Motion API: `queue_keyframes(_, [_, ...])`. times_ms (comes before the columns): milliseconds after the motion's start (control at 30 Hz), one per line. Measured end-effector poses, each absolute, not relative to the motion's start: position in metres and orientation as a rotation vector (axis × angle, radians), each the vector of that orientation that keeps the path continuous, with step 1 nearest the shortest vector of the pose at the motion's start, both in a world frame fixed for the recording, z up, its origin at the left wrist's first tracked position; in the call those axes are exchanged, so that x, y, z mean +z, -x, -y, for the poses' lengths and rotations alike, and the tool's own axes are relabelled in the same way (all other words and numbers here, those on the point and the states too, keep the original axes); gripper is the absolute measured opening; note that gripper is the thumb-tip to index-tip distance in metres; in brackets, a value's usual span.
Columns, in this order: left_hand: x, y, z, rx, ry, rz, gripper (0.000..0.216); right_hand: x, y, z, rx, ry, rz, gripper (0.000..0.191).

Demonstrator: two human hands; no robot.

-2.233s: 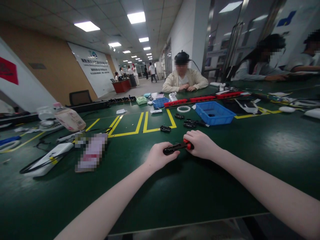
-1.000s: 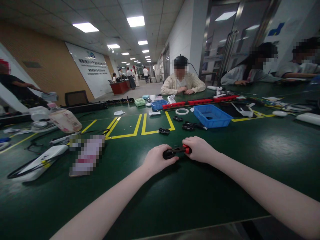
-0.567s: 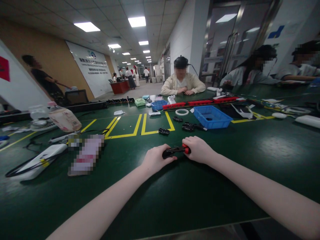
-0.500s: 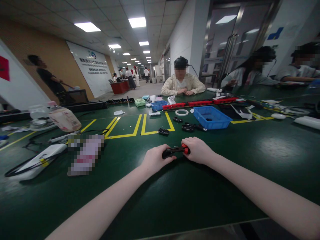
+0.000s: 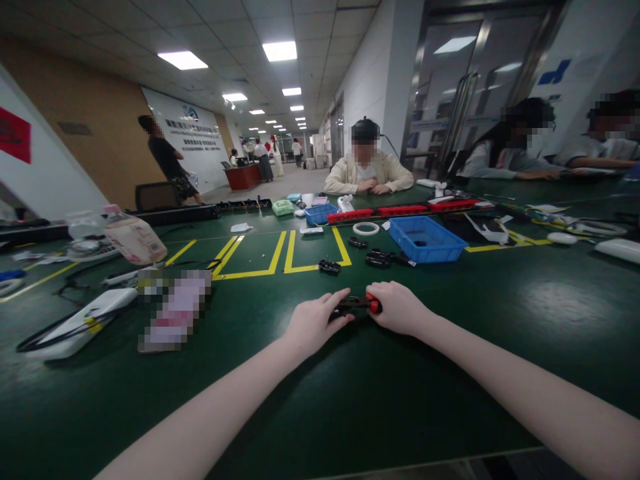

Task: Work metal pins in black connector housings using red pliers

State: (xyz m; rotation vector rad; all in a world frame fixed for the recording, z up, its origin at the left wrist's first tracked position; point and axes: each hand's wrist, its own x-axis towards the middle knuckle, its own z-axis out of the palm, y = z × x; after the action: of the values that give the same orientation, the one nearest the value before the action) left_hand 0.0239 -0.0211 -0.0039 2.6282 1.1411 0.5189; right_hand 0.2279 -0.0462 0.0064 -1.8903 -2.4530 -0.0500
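A short black part (image 5: 351, 305) with a red end (image 5: 374, 306) lies low over the green table (image 5: 380, 400), held between my two hands. My left hand (image 5: 316, 321) takes its left end, fingers loosely stretched over the top and thumb below. My right hand (image 5: 399, 308) is closed round the red end. Both forearms rest along the table towards me.
Loose black parts (image 5: 329, 267) (image 5: 378, 258) lie just beyond my hands, by yellow tape lines (image 5: 290, 251). Farther off are a blue bin (image 5: 425, 239), a tape ring (image 5: 366, 229) and red strips (image 5: 401, 211). A bottle (image 5: 134, 240) and a white device (image 5: 80, 327) sit left. A person (image 5: 369, 172) sits opposite.
My left hand's fingers have loosened and stretched out over the black part. A person at the far left has walked to the right. The part stays in the same spot.
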Motion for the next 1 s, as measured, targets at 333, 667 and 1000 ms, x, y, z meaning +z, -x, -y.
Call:
queue_keyframes(333, [-0.006,-0.02,0.019,0.549,-2.615,-1.029,0.063,0.007,-0.225,0.048,0.03,1.917,2.378,0.03])
queue_keyframes(667, [-0.006,-0.018,0.018,0.809,-2.236,-0.846,0.035,0.012,-0.228,0.05,0.185,1.925,2.297,0.026])
queue_keyframes(1000, [-0.013,-0.015,0.013,0.94,-2.235,-0.76,0.032,0.015,-0.227,0.055,0.288,1.902,2.261,0.022])
